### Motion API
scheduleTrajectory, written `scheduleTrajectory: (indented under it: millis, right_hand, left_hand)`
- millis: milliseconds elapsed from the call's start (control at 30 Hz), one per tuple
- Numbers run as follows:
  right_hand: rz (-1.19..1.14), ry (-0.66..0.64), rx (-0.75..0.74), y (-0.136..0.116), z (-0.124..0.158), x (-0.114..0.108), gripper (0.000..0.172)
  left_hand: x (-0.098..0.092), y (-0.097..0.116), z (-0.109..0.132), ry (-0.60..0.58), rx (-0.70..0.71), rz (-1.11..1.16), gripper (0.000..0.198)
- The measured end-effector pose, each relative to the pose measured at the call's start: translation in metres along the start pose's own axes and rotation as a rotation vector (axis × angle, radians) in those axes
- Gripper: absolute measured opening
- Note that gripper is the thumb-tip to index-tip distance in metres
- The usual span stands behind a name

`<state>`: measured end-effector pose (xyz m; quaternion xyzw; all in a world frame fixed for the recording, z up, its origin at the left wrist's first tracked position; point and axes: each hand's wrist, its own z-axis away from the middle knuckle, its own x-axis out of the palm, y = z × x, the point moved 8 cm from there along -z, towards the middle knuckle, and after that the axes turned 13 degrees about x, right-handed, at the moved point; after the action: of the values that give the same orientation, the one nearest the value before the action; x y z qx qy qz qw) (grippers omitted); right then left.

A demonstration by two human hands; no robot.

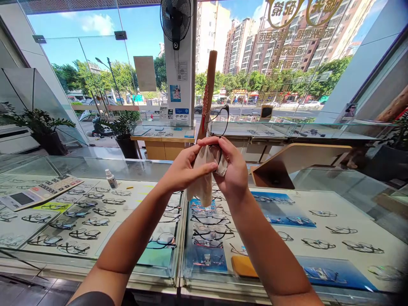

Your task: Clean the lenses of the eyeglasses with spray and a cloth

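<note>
Both hands are raised in front of me, close together over the glass counter. Between them is a pair of dark-rimmed eyeglasses (pixel 228 121), with one lens sticking up above the fingers. A pale cleaning cloth (pixel 203 185) is wrapped around the lower part of the glasses and hangs down. My left hand (pixel 185 168) is closed on the cloth, its thumb lying across the front. My right hand (pixel 235 165) is closed around the glasses and a cloth corner, its fingers bent over the top. The other lens is mostly hidden by cloth and fingers.
Under the glass display counter (pixel 105 165) lie several rows of eyeglasses. On top stand a calculator (pixel 41 191), a small white bottle (pixel 111 179) and a wooden tilted stand (pixel 299 161). A tall brown wooden piece (pixel 210 76) with red decoration rises behind the hands.
</note>
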<state>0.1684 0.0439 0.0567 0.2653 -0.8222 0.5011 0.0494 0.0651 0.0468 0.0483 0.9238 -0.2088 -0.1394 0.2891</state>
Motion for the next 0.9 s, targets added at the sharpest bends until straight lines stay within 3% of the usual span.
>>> scheduleTrajectory:
  millis: [333,633,900]
  right_hand:
    - [-0.051,-0.034,-0.092,-0.005,0.005,0.011,0.028]
    - [0.037,-0.097,-0.143,-0.005,0.006,0.017,0.027]
    - [0.133,-0.102,-0.138,-0.005,0.008,0.014,0.028]
  left_hand:
    - [0.001,0.008,-0.004,0.085,0.136,-0.127,0.044]
    - [-0.004,0.009,0.000,0.188,0.128,-0.175,0.040]
    - [0.002,0.014,-0.005,0.112,0.045,-0.097,0.055]
